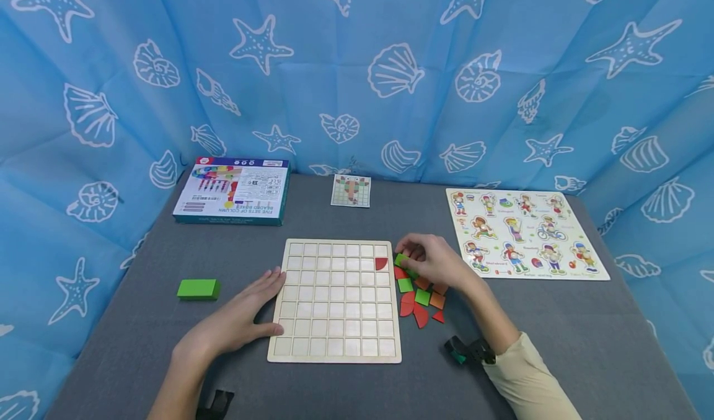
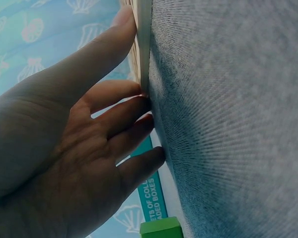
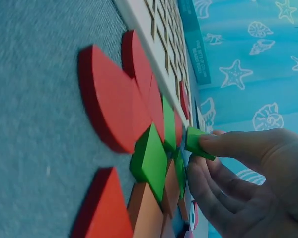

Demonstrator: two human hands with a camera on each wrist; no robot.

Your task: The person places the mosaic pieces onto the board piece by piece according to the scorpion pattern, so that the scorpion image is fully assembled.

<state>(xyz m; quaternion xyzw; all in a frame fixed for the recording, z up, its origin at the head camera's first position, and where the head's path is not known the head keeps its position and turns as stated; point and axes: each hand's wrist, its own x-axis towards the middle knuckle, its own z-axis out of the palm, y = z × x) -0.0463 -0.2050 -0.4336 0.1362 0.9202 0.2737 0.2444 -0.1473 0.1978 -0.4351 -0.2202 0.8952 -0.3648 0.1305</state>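
Note:
A square wooden grid board (image 1: 334,302) lies flat in the middle of the table. One red quarter-circle piece (image 1: 381,263) sits in a cell near its upper right corner. My left hand (image 1: 240,321) rests at the board's left edge, thumb and fingertips touching it, fingers fairly straight. My right hand (image 1: 429,260) pinches a green square piece (image 3: 197,143) between thumb and fingers, just above a loose pile beside the board's right edge. In that pile are red curved pieces (image 3: 107,99), green squares (image 3: 150,161), orange squares (image 1: 437,300) and a red triangle (image 1: 439,316).
A small pattern card (image 1: 351,191) lies behind the board. The boxed bead set (image 1: 231,191) is at the back left, with a green block (image 1: 198,289) in front of it. At the right lies a sports picture puzzle board (image 1: 527,234). A blue shell-print curtain (image 1: 357,73) surrounds the table.

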